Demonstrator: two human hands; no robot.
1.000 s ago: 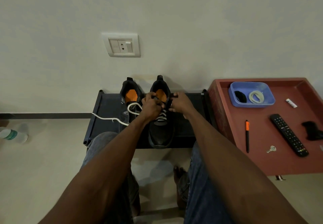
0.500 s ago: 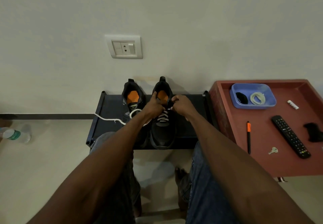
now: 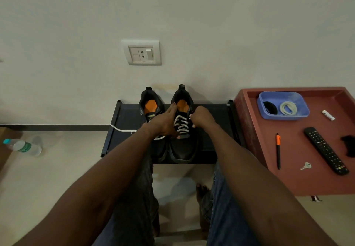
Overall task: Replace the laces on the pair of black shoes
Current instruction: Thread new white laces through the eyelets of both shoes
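Both black shoes are parked on the low black shelf (image 3: 209, 130) against the wall, dead ahead at 12 o'clock. The right shoe (image 3: 182, 145) has white lace (image 3: 181, 123) criss-crossed up most of its eyelets. The left shoe (image 3: 151, 111) isn't laced yet, I reckon; a loose white lace end (image 3: 121, 129) trails off toward 9 o'clock.

My left hand (image 3: 165, 123) lies flat along the side of the right shoe, fingers straight, steadying it. My right hand (image 3: 200, 117) has its grip curled at the top eyelet on the 3 o'clock side, apparently pinching the lace, though the tip itself is hidden.

Lace is floppy and light, so it's best held right by the stiff end to poke it through. The shoe is soft-sided and will slide, so bracing it helps.

Spare coiled laces (image 3: 288, 108) sit in the blue tray (image 3: 299, 114) on the red desk (image 3: 297, 178) at 2 o'clock.
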